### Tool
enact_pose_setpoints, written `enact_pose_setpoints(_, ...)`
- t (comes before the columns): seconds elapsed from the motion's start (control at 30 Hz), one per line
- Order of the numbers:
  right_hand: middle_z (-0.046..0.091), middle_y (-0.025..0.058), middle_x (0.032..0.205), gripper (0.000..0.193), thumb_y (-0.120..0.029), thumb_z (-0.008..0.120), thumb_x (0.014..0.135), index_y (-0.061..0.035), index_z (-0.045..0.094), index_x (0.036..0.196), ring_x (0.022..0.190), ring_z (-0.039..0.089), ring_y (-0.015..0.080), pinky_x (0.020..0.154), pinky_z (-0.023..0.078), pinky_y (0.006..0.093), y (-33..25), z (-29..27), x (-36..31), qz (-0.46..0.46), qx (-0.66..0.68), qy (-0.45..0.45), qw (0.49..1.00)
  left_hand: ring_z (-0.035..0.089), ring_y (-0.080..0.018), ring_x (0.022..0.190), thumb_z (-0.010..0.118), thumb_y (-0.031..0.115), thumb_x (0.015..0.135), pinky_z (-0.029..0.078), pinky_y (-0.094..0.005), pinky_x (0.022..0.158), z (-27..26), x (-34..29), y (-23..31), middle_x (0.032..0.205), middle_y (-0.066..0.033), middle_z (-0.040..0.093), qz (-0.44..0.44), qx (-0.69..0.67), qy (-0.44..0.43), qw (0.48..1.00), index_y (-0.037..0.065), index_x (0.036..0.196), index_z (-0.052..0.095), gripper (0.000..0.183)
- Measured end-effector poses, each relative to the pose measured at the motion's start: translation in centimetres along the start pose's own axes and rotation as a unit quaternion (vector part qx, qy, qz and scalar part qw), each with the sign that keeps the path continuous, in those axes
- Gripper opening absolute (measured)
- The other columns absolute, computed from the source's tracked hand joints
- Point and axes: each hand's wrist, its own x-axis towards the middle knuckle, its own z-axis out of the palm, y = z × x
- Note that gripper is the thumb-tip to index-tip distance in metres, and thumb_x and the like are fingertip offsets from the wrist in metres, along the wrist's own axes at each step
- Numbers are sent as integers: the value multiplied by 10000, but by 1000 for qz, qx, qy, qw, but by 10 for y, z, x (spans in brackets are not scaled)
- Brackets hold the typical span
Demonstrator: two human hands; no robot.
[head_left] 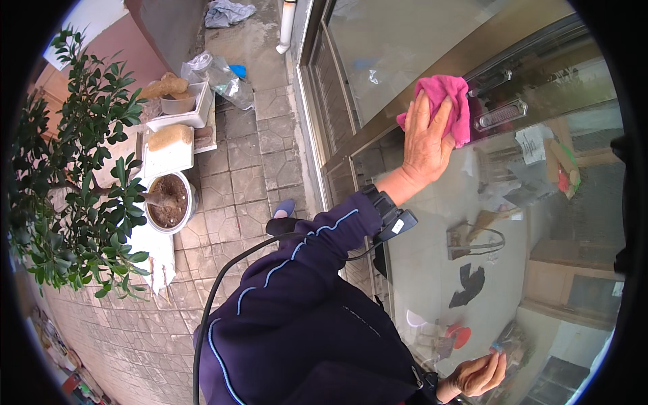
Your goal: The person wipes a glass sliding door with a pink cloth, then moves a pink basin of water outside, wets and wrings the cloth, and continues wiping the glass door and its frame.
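My left hand (427,138) presses a crumpled pink cloth (451,101) against the brown metal frame of a glass door (432,270). Its fingers are spread over the cloth, with the thumb at its lower edge. Right beside the cloth is the door's metal handle plate (501,115). A black strap with a small device (395,219) sits on my left wrist. Low on the right, my right hand (478,374) is raised near the glass, its fingers curled together. A small bluish-red spot shows at those fingertips; whether it is held or seen through the glass is unclear.
A potted tree (172,202) stands on the paving at left, near a white box (185,108) and sponge-like blocks (170,137). Plastic bags (226,81) lie farther back. A black cable (219,277) runs along my left arm. A white pipe (286,27) follows the wall.
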Motion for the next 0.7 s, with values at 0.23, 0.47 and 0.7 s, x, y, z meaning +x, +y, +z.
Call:
enact_pose_setpoints(0.23,648,166,847,122,-86,629,878,17,666,823,739,628,276,626,532,356,-11,4,11,-2,-26,10,1000,400,-427,1287,585,220,884,371,-470,1025,3,-58,-99,1423,-238,373,-21,-1,27,999,67,1360,462,515)
enact_pose_setpoints(0.47,636,165,885,80,-62,635,875,14,660,876,746,606,278,699,525,367,-18,-4,1,14,-19,-69,997,583,-437,1048,369,469,989,464,-462,832,-3,-174,-215,1056,-300,614,-393,123,-56,910,-19,1191,553,559)
enact_pose_setpoints(0.7,614,174,957,77,-50,609,896,19,643,895,802,597,279,721,518,387,-19,-10,-11,75,29,-81,993,469,-327,1192,344,462,1000,375,-397,978,8,-171,-220,1288,-189,491,-477,-1,-25,879,-13,1344,424,592)
